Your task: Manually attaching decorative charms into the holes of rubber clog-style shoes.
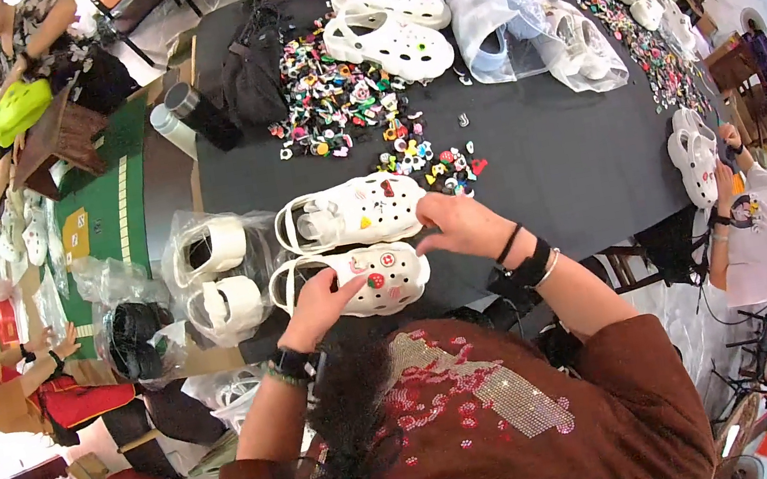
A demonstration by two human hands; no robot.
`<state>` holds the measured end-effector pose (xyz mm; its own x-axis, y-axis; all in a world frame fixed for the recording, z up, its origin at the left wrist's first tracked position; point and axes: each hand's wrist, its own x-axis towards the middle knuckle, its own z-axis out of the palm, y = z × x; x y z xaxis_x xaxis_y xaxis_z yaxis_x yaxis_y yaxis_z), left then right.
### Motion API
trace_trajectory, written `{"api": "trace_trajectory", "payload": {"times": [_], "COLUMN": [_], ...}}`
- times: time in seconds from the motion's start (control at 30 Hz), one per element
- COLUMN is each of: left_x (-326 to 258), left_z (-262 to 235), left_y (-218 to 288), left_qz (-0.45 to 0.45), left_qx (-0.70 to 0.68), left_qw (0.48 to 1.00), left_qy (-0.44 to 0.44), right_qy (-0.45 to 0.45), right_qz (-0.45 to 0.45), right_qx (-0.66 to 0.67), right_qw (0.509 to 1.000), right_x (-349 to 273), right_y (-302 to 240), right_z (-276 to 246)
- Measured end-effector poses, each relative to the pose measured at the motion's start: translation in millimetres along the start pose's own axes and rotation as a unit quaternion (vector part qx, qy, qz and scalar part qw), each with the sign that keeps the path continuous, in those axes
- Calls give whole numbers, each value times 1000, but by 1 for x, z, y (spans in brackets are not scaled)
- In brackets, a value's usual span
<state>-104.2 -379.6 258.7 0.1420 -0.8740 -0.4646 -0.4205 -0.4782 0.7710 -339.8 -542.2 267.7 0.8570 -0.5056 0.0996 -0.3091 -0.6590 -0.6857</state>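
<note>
A pair of white clogs lies side by side in front of me, toes pointing right. My left hand grips the near clog by its opening, thumb over the upper beside a red strawberry charm. The far clog carries several small charms, one yellow. At the toes of the pair is my right hand, with its thumb and fingers apart. Its fingertips touch the far clog's toe, and nothing shows between them. The fingers of my left hand are partly hidden by the shoe.
Small colourful charms are heaped beyond the clogs on the black table. White sandals in plastic lie left. Farther off are more white clogs, bagged shoes, a black bag and a dark tumbler. Other people work around.
</note>
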Motion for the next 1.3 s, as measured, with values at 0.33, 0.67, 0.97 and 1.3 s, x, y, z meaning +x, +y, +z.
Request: {"api": "trace_trajectory", "payload": {"times": [0.33,0.67,0.97,1.3], "left_x": [70,56,52,36], "left_z": [8,10,11,-7], "left_y": [-89,-47,-49,3], "left_qz": [-165,-106,-81,-164], "left_qx": [-344,-482,-468,-327], "left_qw": [906,836,852,909], "left_qy": [-184,-238,-219,-198], "right_qy": [-103,-115,-87,-35], "right_qz": [-9,15,-55,-38], "right_qx": [-44,-51,-127,-44], "right_qw": [994,992,987,998], "right_x": [7,13,11,7], "right_y": [-7,9,-2,10], "right_z": [62,85,83,91]}}
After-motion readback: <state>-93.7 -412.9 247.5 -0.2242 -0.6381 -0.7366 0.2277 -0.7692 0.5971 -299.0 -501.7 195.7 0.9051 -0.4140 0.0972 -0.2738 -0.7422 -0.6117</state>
